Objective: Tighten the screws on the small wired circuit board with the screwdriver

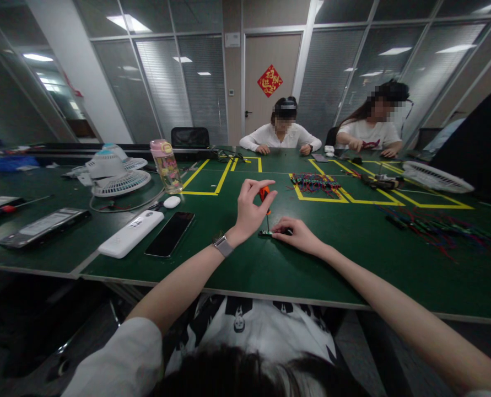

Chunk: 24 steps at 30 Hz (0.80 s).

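In the head view, my left hand point(249, 207) is curled around the orange handle of a screwdriver point(264, 193), with a watch on the wrist. The screwdriver stands nearly upright, its shaft pointing down at a small green circuit board point(265, 234) on the table. Whether the tip touches the board is too small to tell. My right hand point(297, 234) lies on the table and pinches the board's right end. Something dark shows by its fingers and cannot be made out.
Left of my hands lie a black phone point(171, 234), a white power bank point(131, 234) and a hard drive point(42, 227). A bottle point(166, 168) and white fans point(121, 182) stand behind them. Wired boards point(317, 184) lie at right. Two people sit opposite.
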Tool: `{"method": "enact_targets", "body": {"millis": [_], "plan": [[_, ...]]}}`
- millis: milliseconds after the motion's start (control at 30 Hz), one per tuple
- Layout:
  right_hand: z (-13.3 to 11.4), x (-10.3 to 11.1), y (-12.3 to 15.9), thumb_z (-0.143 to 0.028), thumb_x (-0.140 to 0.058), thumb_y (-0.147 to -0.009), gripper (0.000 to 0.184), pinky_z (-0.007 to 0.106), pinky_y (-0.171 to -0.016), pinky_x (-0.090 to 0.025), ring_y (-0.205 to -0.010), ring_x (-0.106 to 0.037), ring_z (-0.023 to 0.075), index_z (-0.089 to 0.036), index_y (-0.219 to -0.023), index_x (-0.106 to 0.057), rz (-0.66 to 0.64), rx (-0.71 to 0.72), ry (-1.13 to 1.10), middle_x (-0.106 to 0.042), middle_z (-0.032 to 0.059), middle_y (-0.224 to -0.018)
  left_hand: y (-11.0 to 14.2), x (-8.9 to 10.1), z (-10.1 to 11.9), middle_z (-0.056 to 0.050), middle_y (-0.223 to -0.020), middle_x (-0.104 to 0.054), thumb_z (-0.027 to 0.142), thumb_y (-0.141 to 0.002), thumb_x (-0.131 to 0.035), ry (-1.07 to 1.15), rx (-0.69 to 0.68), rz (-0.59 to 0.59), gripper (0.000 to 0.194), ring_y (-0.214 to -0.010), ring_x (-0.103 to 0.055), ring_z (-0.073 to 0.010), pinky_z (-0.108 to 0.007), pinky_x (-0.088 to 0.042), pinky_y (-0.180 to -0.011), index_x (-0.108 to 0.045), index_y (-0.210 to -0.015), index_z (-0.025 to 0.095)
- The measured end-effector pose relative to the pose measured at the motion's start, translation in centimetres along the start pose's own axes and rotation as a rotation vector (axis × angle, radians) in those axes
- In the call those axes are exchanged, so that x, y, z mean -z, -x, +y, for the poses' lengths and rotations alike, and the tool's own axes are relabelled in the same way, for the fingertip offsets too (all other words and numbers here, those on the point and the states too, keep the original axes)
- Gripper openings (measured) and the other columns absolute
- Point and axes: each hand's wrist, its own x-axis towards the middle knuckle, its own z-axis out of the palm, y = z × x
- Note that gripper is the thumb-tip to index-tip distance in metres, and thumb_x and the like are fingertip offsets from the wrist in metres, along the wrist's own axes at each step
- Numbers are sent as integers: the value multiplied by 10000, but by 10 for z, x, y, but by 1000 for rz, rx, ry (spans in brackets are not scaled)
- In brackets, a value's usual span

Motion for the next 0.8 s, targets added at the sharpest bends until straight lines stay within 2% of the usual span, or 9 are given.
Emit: {"method": "enact_targets", "body": {"millis": [267,367,533,633,700,800], "plan": [[0,1,0,-305,-666,-817,160,293,-677,-468,-707,-584,163,-171,-862,-740,-10,-10,5,-626,45,-795,2,1,-2,-60,-1056,-566,301,-1001,-329,79,24,-53,352,-971,-558,-152,-287,-453,-864,-577,-1243,234],[-1,1,0,-299,-664,-816,153,292,-681,-469,-710,-585,162,-172,-857,-737,-12,-15,5,-624,43,-796,1,1,-2,-59,-1051,-581,298,-997,-351,65,26,-37,336,-980,-561,-158,-295,-453,-866,-572,-1241,228],[-2,1,0,-296,-662,-815,154,298,-683,-468,-711,-587,167,-166,-850,-735,-8,-11,5,-620,45,-793,0,0,-1,-29,-905,-538,268,-932,-523,15,8,18,235,-848,-534,-139,-281,-457,-813,-623,-1134,205],[-2,1,0,-300,-656,-823,156,294,-681,-470,-710,-588,163,-169,-853,-735,-8,-6,3,-615,41,-788,0,0,-1,-18,-866,-505,271,-896,-587,-3,3,37,184,-838,-522,-140,-283,-457,-810,-651,-1060,216],[-2,1,0,-300,-659,-824,151,292,-681,-472,-708,-586,160,-173,-855,-736,-10,-7,6,-617,39,-788,1,0,-1,-23,-890,-503,294,-907,-568,0,10,32,183,-858,-527,-145,-290,-460,-815,-654,-1054,227],[-2,1,0,-298,-667,-821,148,296,-690,-478,-708,-583,160,-175,-861,-737,-14,-13,8,-625,42,-796,2,1,-1,-45,-974,-526,311,-965,-444,36,22,-6,265,-921,-541,-152,-298,-460,-843,-627,-1142,239]]}}
